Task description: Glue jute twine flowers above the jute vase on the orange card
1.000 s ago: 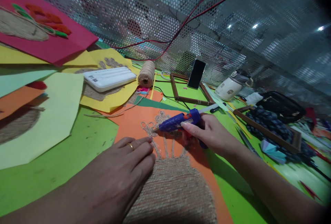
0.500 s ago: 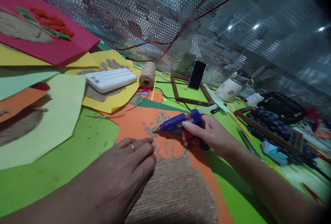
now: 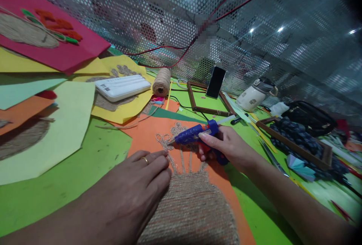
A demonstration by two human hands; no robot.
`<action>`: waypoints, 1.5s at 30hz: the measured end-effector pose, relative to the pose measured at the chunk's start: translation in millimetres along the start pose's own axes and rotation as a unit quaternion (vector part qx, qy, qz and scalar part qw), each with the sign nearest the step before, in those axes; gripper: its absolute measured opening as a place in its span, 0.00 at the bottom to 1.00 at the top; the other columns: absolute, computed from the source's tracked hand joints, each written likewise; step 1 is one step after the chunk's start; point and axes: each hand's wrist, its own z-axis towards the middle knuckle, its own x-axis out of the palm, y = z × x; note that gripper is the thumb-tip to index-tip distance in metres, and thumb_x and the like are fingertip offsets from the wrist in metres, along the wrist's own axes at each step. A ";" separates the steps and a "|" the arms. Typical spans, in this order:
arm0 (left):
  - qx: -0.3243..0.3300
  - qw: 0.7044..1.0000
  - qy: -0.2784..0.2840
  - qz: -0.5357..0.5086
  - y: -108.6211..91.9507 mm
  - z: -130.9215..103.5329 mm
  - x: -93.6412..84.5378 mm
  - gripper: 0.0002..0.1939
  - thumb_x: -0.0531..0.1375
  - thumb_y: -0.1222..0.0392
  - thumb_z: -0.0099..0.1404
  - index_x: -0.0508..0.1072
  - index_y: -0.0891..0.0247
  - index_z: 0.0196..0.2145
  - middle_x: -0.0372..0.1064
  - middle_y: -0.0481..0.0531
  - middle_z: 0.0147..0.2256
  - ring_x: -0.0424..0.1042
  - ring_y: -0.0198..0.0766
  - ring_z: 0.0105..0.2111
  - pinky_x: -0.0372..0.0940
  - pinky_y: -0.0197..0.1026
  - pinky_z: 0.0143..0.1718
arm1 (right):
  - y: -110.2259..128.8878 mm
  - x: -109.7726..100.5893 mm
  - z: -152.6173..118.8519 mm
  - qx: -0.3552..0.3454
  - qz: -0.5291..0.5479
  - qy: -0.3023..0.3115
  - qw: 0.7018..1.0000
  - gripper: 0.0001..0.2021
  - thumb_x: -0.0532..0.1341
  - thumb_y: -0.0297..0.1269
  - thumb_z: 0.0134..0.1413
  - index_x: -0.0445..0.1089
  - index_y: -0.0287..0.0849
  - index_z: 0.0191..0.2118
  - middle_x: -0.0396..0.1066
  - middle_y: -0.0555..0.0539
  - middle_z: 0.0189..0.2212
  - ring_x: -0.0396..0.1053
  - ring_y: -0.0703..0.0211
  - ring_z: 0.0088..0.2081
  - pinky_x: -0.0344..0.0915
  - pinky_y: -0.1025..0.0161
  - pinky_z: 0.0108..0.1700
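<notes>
Only your view has shifted slightly since earlier. Your left hand (image 3: 143,179), fingers extended, clasps nothing over the orange paper (image 3: 144,132). The glue gun (image 3: 189,135), probably light and stiff, points its nozzle (image 3: 171,141) at twine flowers (image 3: 162,139); your right hand (image 3: 226,144) holds it by the handle (image 3: 222,158), the safe place. Its label (image 3: 207,132) is unreadable.

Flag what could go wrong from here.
1. Burn: the glue gun in the right hand has its nozzle close to the left hand; if hot, a slip could touch skin.
2. Distortion: the nozzle points down at the twine loops on the orange paper, so a jerk might drag them out of shape.
</notes>
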 end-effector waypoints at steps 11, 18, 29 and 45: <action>-0.003 1.000 0.000 -0.001 0.3 -1.1 -0.9 0.15 0.48 0.70 0.68 0.74 0.62 0.37 0.75 0.55 0.35 0.68 0.43 0.31 0.63 0.46 0.36 | 13.5 7.9 -10.0 -0.035 -0.180 -0.046 0.982 0.17 0.63 0.48 0.61 0.72 0.39 0.29 0.73 0.46 0.23 0.67 0.62 0.25 0.63 0.65 0.27; -0.009 1.000 0.006 -0.006 0.0 -1.3 -1.3 0.15 0.48 0.71 0.67 0.74 0.62 0.37 0.74 0.55 0.35 0.67 0.43 0.31 0.63 0.46 0.36 | 23.6 5.4 -12.9 -0.065 -0.188 -0.072 0.977 0.15 0.62 0.43 0.62 0.71 0.40 0.27 0.73 0.46 0.24 0.68 0.61 0.26 0.66 0.64 0.29; -0.003 1.000 0.001 -0.006 -0.3 0.5 -2.5 0.15 0.48 0.70 0.69 0.74 0.61 0.37 0.74 0.55 0.34 0.68 0.43 0.30 0.64 0.46 0.35 | 18.1 4.8 -12.1 -0.019 -0.177 -0.051 0.983 0.15 0.65 0.49 0.60 0.71 0.40 0.32 0.75 0.44 0.25 0.71 0.57 0.27 0.67 0.61 0.30; -0.012 0.999 0.030 -0.008 0.6 -7.6 1.3 0.16 0.47 0.67 0.74 0.74 0.64 0.46 0.75 0.58 0.42 0.71 0.44 0.37 0.67 0.48 0.38 | 18.8 2.0 -13.7 -0.054 -0.189 -0.048 0.979 0.15 0.63 0.47 0.61 0.70 0.41 0.30 0.73 0.46 0.24 0.68 0.59 0.26 0.64 0.62 0.29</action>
